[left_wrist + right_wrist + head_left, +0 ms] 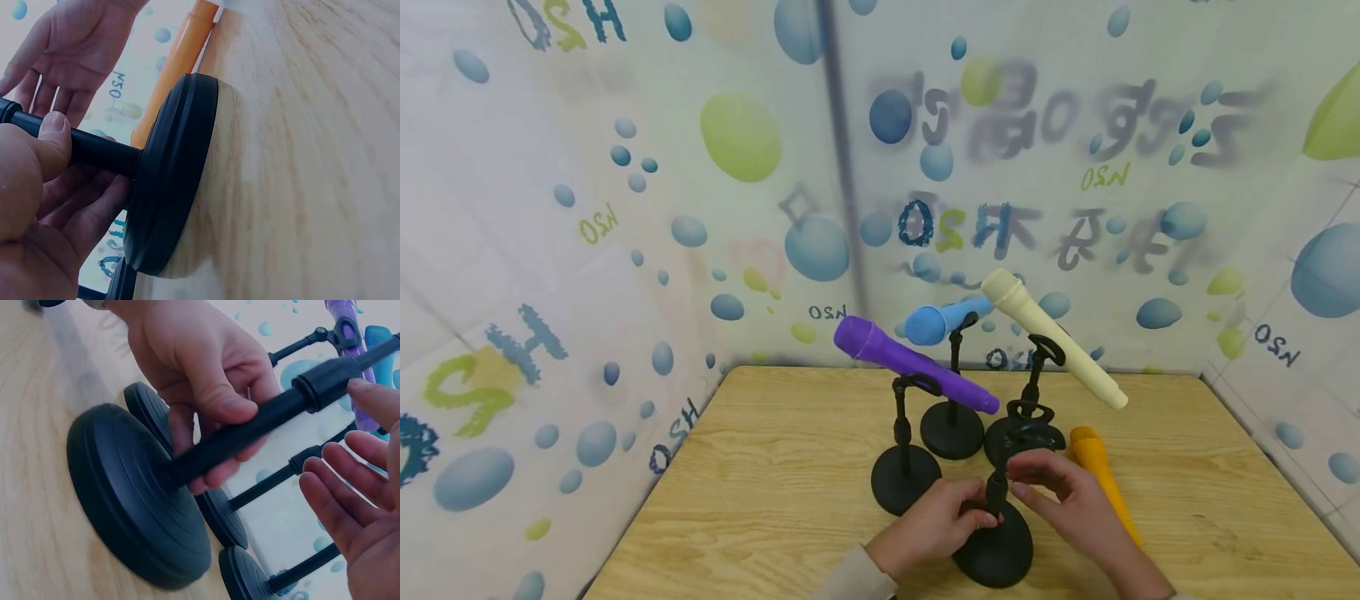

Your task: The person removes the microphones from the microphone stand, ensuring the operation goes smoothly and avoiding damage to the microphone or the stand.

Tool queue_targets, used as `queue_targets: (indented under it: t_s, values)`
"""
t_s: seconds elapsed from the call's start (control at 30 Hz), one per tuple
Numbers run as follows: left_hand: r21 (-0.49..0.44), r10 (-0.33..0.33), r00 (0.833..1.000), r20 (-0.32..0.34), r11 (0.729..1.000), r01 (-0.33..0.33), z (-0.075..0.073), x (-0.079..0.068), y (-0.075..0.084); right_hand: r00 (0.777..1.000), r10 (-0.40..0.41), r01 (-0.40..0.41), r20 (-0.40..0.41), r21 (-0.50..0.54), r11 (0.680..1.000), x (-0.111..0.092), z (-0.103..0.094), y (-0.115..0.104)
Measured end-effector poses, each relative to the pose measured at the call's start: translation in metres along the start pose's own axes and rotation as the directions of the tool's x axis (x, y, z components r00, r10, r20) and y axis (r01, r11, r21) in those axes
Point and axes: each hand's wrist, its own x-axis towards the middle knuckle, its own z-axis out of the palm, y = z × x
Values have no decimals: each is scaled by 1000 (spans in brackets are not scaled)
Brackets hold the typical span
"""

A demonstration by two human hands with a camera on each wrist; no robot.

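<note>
A black desk microphone stand [996,554] stands nearest me, its round base on the wooden table and its clip empty. My left hand [934,523] grips the lower pole just above the base, thumb on one side and fingers round the other in the left wrist view. Beside the upper pole is my right hand [1075,504], fingers loosely extended. In the right wrist view one fingertip of the right hand [369,506] is right at the pole's collar [325,383]. An orange microphone [1103,479] lies on the table, partly behind the right hand.
Behind stand three more black stands, holding a purple microphone [917,367], a blue microphone [942,322] and a cream microphone [1052,337]. The cream one's stand is close behind the front stand's clip. A printed curtain [737,250] hangs around the wooden table [760,467].
</note>
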Motion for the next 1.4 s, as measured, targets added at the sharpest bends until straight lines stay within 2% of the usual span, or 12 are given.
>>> queue_targets:
  t_s: [0.27,0.63,0.83,1.0,1.23,1.4]
  values:
    - [-1,12,1000,-6,1000,-12,0,0,-1,999,-19,18,37,33,999,-2,7,-2]
    - [16,44,999,-12,999,-43,1,0,-3,996,-77,81,-46,76,994,-1,18,-12]
    - [31,55,998,-23,998,-54,1,-1,-2,992,9,-5,-129,28,1000,-3,27,-18]
    - [41,81,996,-32,996,-80,2,-1,-2,986,72,-75,-150,-10,997,-3,30,-23]
    - [102,120,992,-33,988,-117,1,0,-1,991,16,-24,-132,-55,998,0,27,-25]
    - [128,135,990,-31,983,-130,1,0,0,994,21,-27,-103,-54,998,0,25,-27]
